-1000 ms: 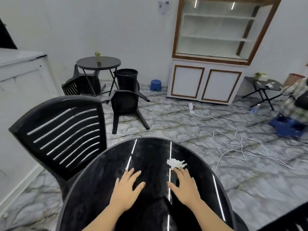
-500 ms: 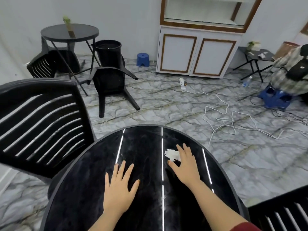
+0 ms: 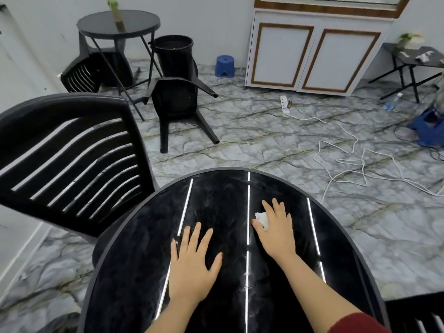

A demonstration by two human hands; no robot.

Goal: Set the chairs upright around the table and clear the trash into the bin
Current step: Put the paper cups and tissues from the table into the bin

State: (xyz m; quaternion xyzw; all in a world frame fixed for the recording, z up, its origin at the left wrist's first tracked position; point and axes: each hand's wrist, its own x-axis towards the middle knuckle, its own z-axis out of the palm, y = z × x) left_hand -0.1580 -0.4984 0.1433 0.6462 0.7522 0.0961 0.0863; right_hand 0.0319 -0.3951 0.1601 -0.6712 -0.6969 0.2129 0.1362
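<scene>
Far left, an upright slatted chair (image 3: 72,159) stands against the edge of the round black table (image 3: 134,272) in front of me. Behind it, by the wall, a 2nd chair (image 3: 96,73) lies tipped under a small round table (image 3: 119,21) with a plant (image 3: 114,8) on top. Just right of that, the black bin (image 3: 174,55) stands upright on the marble floor (image 3: 264,140), and a 3rd chair (image 3: 177,102) lies on its back right in front of it, legs pointing toward me. My left hand (image 3: 192,265) is flat on the tabletop, fingers spread, holding nothing. My right hand (image 3: 276,229) sits further forward on the table, palm down over a white tissue wad (image 3: 262,218); thumb and forefinger bracket the wad, but I cannot tell if it's actually pinched yet. The wad is on the table, well away from the bin. Beyond, a blue stool (image 3: 224,66) sits near a white cabinet (image 3: 312,54), a white cord (image 3: 336,150) sprawls over the floor, and a folding side table (image 3: 413,63) stands far right. A 4th chair's back (image 3: 418,316) shows at bottom right.
</scene>
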